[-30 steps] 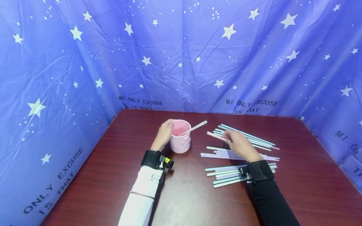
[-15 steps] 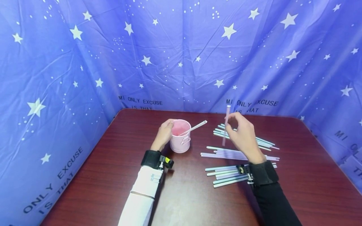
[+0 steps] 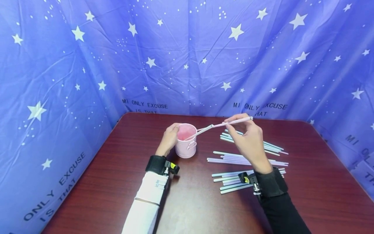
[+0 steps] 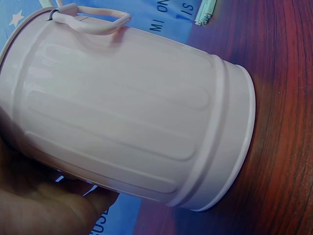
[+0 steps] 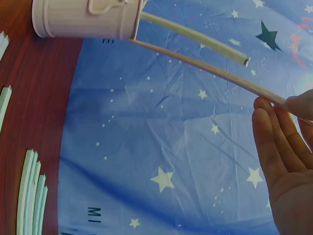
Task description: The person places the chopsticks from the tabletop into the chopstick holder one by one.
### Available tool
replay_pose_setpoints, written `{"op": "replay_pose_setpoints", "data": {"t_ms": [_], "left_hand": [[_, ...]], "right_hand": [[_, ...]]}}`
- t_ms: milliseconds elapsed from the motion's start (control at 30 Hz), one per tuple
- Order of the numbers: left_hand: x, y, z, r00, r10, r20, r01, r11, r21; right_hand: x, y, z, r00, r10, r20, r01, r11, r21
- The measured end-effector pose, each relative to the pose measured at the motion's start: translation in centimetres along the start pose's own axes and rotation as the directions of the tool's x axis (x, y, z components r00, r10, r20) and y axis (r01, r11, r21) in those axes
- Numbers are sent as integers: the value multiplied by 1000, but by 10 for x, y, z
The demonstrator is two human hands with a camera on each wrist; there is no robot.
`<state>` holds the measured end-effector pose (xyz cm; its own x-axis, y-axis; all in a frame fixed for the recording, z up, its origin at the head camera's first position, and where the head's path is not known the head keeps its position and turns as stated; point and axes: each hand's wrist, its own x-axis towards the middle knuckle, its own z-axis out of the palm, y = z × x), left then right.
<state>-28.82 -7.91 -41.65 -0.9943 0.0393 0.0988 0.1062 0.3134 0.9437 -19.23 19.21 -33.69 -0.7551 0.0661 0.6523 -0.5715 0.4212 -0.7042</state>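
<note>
A small pink bucket (image 3: 186, 150) with side handles stands upright on the table, and my left hand (image 3: 168, 139) grips its left side near the rim. In the left wrist view the ribbed bucket wall (image 4: 117, 107) fills most of the picture. One pale straw (image 3: 201, 131) leans in the bucket, its upper end sticking out to the right. My right hand (image 3: 248, 139) pinches a pink straw (image 3: 239, 121) between thumb and fingers, held slanted in the air. The far end of this held straw (image 5: 210, 71) reaches the bucket rim in the right wrist view; whether it is inside is unclear.
Right of the bucket lie three groups of straws: a far bluish group (image 3: 273, 146), a middle lilac group (image 3: 233, 159) and a near mixed group (image 3: 233, 182). The dark red tabletop (image 3: 198, 208) ends at a blue star-patterned curtain (image 3: 187, 81).
My right hand has lifted the pink straw from near the far group, swung it upright, then tipped it left to the bucket. My left hand and the bucket stay put.
</note>
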Motion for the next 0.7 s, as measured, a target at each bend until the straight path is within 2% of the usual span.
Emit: {"op": "replay_pose_setpoints", "data": {"t_ms": [233,333,533,700], "left_hand": [[-1,1,0,1000,7,-5,-7,1000,-11],[-1,2,0,1000,7,-9,-7,1000,-15],[-2,4,0,1000,2,-5,-2,1000,-23],[-2,3,0,1000,2,-5,-2,1000,-26]], "right_hand": [[-1,-6,7,997,-50,-55,55,995,83],[-1,-4,10,998,-43,-52,47,995,92],[-5,2,19,1000,-14,21,14,1000,18],[-7,3,24,994,-20,109,20,1000,5]]}}
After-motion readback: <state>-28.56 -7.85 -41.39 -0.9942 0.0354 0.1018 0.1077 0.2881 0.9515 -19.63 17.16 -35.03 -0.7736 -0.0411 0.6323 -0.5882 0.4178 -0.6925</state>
